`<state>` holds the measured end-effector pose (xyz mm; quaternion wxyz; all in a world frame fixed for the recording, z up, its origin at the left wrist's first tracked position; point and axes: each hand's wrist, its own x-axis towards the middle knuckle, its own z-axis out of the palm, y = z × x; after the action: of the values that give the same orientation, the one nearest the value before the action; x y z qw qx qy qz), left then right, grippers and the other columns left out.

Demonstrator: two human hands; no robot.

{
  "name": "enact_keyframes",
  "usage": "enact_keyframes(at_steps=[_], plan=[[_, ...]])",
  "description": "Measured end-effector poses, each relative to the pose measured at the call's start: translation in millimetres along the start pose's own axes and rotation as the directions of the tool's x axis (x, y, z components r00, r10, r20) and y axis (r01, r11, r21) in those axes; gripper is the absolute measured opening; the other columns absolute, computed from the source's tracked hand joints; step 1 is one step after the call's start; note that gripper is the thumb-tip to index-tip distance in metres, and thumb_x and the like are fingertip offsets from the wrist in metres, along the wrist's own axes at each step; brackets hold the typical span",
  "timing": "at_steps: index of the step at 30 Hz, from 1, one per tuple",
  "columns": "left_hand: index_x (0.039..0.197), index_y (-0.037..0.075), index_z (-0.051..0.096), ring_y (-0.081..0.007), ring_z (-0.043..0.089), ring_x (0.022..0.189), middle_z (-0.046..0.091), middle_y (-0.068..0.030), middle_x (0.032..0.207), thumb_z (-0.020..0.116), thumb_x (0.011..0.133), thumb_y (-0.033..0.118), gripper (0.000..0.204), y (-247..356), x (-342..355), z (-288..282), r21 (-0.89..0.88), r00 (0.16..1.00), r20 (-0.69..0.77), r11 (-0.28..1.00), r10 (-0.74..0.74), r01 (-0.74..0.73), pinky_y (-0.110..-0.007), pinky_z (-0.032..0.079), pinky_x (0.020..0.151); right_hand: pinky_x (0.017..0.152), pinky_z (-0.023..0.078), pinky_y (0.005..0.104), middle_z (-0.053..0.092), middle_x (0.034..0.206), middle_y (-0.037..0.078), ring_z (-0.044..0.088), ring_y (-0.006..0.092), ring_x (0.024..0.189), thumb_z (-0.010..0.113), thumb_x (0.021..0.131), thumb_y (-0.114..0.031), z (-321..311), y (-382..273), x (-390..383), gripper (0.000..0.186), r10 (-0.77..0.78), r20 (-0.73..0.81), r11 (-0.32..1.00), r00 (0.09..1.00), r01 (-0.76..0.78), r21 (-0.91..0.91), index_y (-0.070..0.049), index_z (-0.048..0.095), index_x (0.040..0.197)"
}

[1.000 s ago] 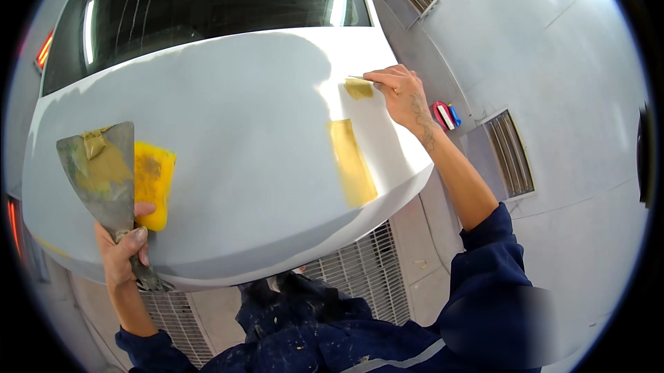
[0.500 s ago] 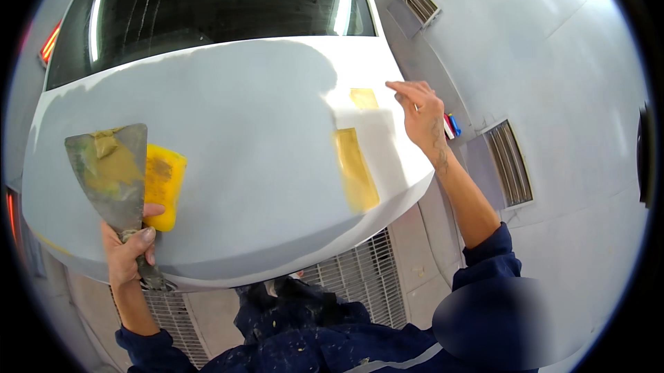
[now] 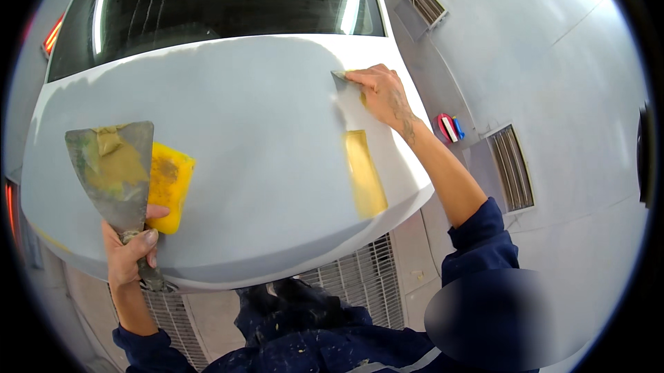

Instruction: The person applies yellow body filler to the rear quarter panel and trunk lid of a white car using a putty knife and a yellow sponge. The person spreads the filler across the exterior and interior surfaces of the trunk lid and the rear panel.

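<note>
A wide putty knife [image 3: 121, 197] with mustard-coloured putty [image 3: 114, 152] on its blade stands upright in my left hand [image 3: 128, 259], whose fingers wrap its handle. Behind the blade the same hand holds a smudged yellow plastic spreader [image 3: 173, 179]. My right hand [image 3: 384, 93] is closed on a small grey metal scraper [image 3: 337, 76], its tip against the car panel [image 3: 263, 145] near the upper right corner; most of the scraper is hidden by the fingers. Below that hand lies a long yellow putty patch [image 3: 365, 174]. A smaller patch is mostly covered by the hand.
The car's dark rear window [image 3: 214, 0] rises beyond the panel. On the floor to the right are a red round item with blue and white pieces [image 3: 449, 128] and a wall vent [image 3: 512, 169]. Floor grating [image 3: 360, 280] runs under the car's near edge.
My right hand has moved left and slightly up, from beside the panel's right edge onto the small upper patch. My left hand stays almost still with the knife and spreader.
</note>
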<state>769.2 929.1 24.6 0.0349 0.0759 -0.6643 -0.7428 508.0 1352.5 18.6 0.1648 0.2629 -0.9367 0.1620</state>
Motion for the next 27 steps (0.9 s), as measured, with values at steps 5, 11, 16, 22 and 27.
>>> enact_keyframes(at_steps=[5, 11, 16, 22, 27], plan=[[0.105, -0.011, 0.063, -0.0105, 0.051, 0.044, 0.07, -0.0153, 0.092, 0.071, 0.071, 0.007, 0.038, 2.1, -2.4, 7.9, -0.012, 0.999, -0.043, 0.999, 0.032, -0.033, -0.022, 0.045, 0.039, 0.102, 0.041, 0.0369, 0.073, 0.109, 0.004, 0.059, 0.022, 0.109, 0.06, 0.091, -0.002, -20.6, -10.7, -16.8, 0.028, 0.0, 0.107, 1.0, 0.994, -0.002, 0.012, -0.012, 0.075, 0.111], [0.103, -0.01, 0.065, -0.0105, 0.051, 0.043, 0.069, -0.0151, 0.088, 0.07, 0.072, 0.005, 0.035, 4.9, 2.1, 7.3, -0.035, 1.0, 0.017, 0.999, -0.004, 0.004, -0.023, 0.045, 0.039, 0.095, 0.04, 0.038, 0.075, 0.101, 0.003, 0.06, 0.0237, 0.104, 0.056, 0.091, -0.003, -7.2, 11.7, 11.9, 0.025, 0.033, -0.046, 0.999, 0.998, -0.031, 0.044, -0.01, 0.076, 0.105], [0.105, -0.01, 0.064, -0.011, 0.052, 0.043, 0.07, -0.0153, 0.091, 0.069, 0.073, 0.004, 0.036, -2.3, -0.7, -2.7, -0.019, 0.999, 0.046, 0.999, -0.025, 0.026, -0.023, 0.045, 0.04, 0.092, 0.045, 0.0393, 0.073, 0.099, 0.01, 0.062, 0.0269, 0.1, 0.059, 0.089, -0.004, -16.2, -7.9, 4.1, 0.024, 0.064, 0.076, 0.998, 0.995, -0.065, 0.018, -0.01, 0.076, 0.105], [0.11, -0.01, 0.061, -0.0115, 0.053, 0.045, 0.071, -0.0168, 0.096, 0.067, 0.073, 0.0, 0.039, 2.7, 0.9, 11.1, -0.068, 0.999, 0.039, 0.998, 0.006, -0.003, -0.023, 0.046, 0.041, 0.085, 0.051, 0.0342, 0.07, 0.096, 0.017, 0.066, 0.0289, 0.097, 0.06, 0.087, 0.003, -81.3, -20.7, -5.7, 0.029, 0.34, -0.332, 0.928, 0.88, -0.256, 0.27, -0.009, 0.074, 0.109], [0.112, -0.009, 0.062, -0.012, 0.055, 0.05, 0.071, -0.0167, 0.1, 0.066, 0.073, -0.001, 0.041, 5.0, 3.0, 6.3, -0.05, 0.991, 0.124, 0.997, -0.051, 0.058, -0.023, 0.047, 0.042, 0.083, 0.045, 0.0349, 0.072, 0.102, 0.012, 0.065, 0.0266, 0.094, 0.06, 0.079, 0.008, -76.4, -95.5, -35.1, 0.032, -0.264, -0.465, 0.964, 0.845, 0.247, -0.1, -0.004, 0.074, 0.105]])
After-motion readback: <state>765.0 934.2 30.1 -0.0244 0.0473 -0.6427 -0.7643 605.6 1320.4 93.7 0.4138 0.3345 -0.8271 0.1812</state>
